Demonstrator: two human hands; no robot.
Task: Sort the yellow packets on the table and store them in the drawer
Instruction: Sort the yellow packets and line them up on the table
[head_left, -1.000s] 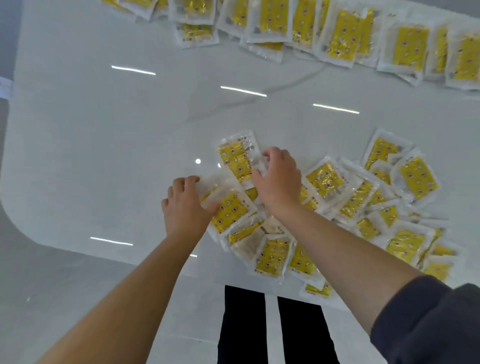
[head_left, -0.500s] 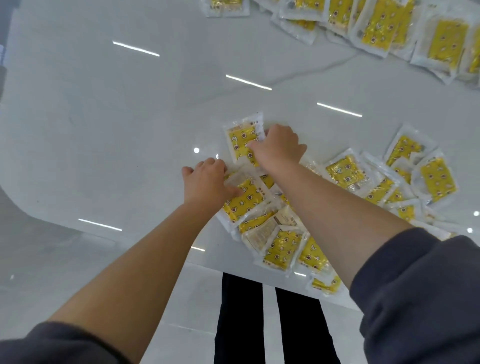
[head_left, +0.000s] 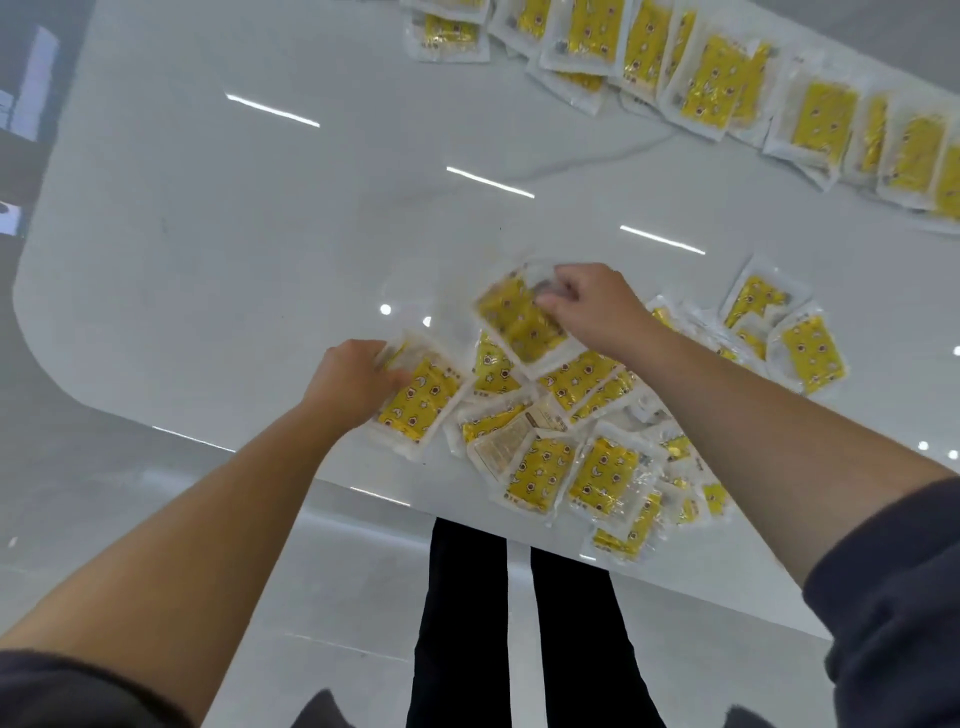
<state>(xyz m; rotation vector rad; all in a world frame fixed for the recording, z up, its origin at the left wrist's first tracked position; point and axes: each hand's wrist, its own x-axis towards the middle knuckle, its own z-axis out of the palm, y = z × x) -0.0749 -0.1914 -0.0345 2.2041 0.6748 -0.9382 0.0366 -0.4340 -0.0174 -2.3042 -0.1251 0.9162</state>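
Pinching yellow packet w/ R hand fingertips at 12 o'clock of pile on white table; gripping second packet w/ curled L hand fingers at 9 o'clock. Best to lift clear, square edges before stacking: slick film, prob. slips. Drawer not in view.

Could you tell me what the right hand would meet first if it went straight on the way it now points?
Probably nothing: beyond the right hand and the packet it pinches, that line runs up and left over bare white table, as far as this view shows.
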